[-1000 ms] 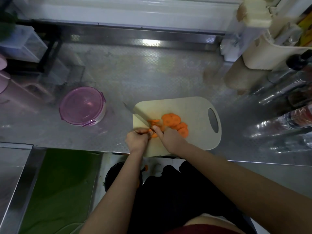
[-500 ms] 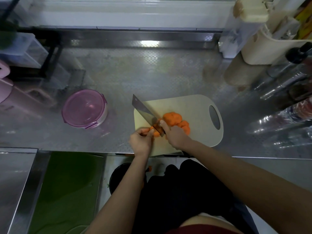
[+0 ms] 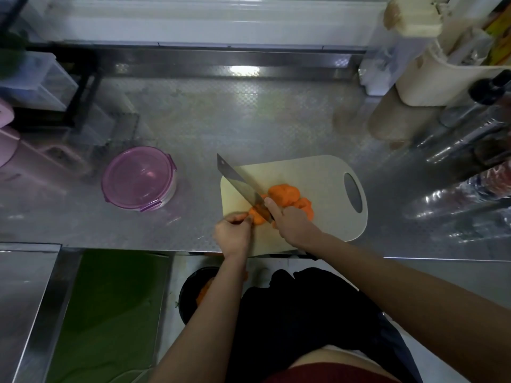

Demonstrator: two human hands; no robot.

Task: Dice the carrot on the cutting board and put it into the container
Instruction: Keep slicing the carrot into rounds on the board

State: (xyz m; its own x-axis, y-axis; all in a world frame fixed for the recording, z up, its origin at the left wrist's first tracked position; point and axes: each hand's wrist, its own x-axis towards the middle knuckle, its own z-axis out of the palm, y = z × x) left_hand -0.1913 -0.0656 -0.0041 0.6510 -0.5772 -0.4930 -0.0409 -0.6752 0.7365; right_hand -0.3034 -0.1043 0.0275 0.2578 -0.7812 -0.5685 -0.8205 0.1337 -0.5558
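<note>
The carrot [image 3: 284,196] lies as a heap of orange slices near the middle of the cutting board [image 3: 312,175], on the side nearest me. One carrot piece [image 3: 257,217] sits apart from the heap, toward the board's near left corner. My left hand [image 3: 233,230] is curled at that corner, its fingertips pinching the left end of the piece. My right hand [image 3: 293,222] is wrapped round the handle of the knife [image 3: 237,182], forefinger stretched along the top of the blade. It covers the near edge of the heap. The blade slants from my hand across the piece toward the board's far left corner, and its tip reaches out past that corner. I cannot tell whether the edge is down on the carrot or just above it.

The board is pale, with an oval handle hole at its right end, and lies on a steel counter [image 3: 221,120]; its near edge hangs slightly over the counter's front. Left of the board, apart from it, stands the round container [image 3: 138,178] with its purple lid on. Right of the board lie clear bottles [image 3: 470,150], and beyond them a cream holder [image 3: 442,78] stands by the wall. Below the board's near edge, on the floor, is a dark bin [image 3: 190,297] with orange scraps in it, and a green mat [image 3: 110,313] left of that.
</note>
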